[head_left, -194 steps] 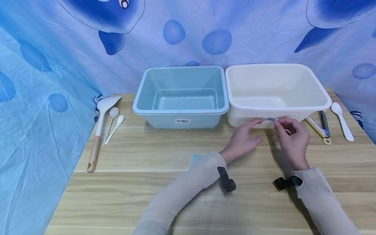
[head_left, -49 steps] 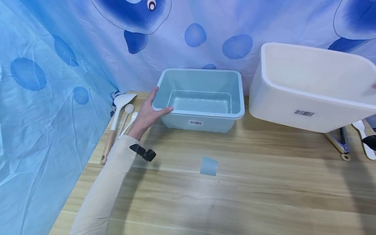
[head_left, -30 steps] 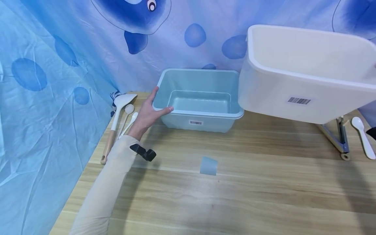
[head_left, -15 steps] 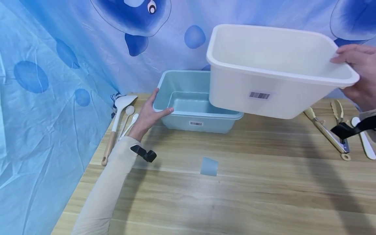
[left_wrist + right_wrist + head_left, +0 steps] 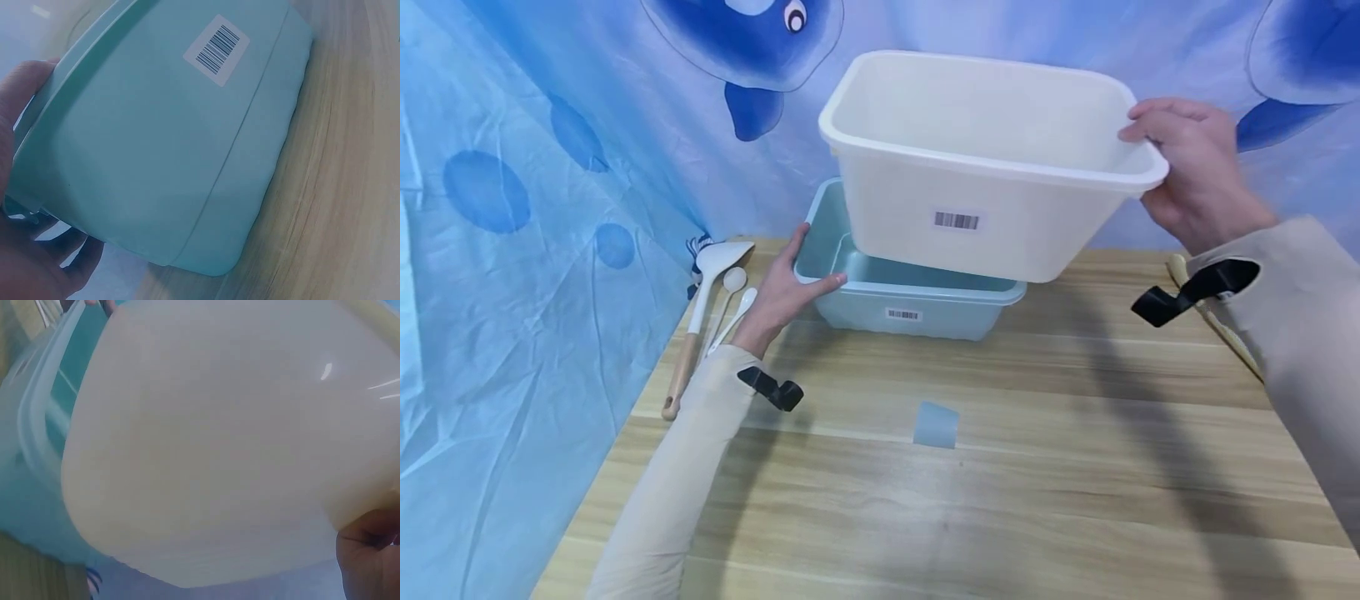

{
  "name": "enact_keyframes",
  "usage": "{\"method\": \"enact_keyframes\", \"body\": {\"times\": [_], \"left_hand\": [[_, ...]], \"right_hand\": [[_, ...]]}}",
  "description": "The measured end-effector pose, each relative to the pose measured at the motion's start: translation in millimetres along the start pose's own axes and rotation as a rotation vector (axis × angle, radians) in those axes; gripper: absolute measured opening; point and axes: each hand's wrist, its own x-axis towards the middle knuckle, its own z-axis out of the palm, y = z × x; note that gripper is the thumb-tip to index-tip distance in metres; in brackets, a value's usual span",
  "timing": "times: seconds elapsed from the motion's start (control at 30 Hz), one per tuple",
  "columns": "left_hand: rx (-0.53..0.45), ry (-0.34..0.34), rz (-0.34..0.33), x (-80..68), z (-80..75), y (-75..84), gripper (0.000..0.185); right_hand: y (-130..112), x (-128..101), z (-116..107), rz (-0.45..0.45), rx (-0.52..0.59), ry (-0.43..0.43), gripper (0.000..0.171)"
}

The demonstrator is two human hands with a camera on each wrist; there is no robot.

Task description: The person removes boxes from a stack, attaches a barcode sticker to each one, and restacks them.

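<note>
A white plastic tub (image 5: 985, 192) hangs in the air above a light blue tub (image 5: 917, 300) that stands on the wooden table. My right hand (image 5: 1187, 179) grips the white tub's right rim, fingers curled over the edge. My left hand (image 5: 782, 287) holds the blue tub's left front corner, thumb on the rim. In the left wrist view the blue tub's wall (image 5: 175, 144) with its barcode fills the frame beside my palm (image 5: 25, 262). In the right wrist view the white tub's underside (image 5: 212, 456) is above the blue tub (image 5: 37, 487).
A wooden-handled white ladle (image 5: 696, 321) and two white spoons (image 5: 730, 304) lie left of the blue tub. A small blue paper piece (image 5: 936, 425) lies mid-table. A utensil handle (image 5: 1213, 321) shows behind my right sleeve. Blue patterned cloth hangs behind and at the left.
My right hand has carried the white tub leftward from the right side until it hangs over the blue tub. The left hand has stayed on the blue tub's corner.
</note>
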Motion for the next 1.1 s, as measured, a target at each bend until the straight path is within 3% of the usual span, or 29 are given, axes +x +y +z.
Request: {"method": "enact_keyframes", "body": {"times": [0.4,0.83,1.1], "left_hand": [[0.003,-0.015,-0.003,1.8,5.9,3.3,0.108],[-0.054,-0.026,0.022,4.2,7.3,4.1,0.104],[-0.084,-0.019,0.076,2.1,9.1,2.4,0.103]], "right_hand": [[25,1,32,-0.065,-0.065,-0.081,0.007],[47,5,34,-0.034,-0.108,-0.078,0.007],[62,4,28,-0.024,-0.150,-0.076,0.011]]}}
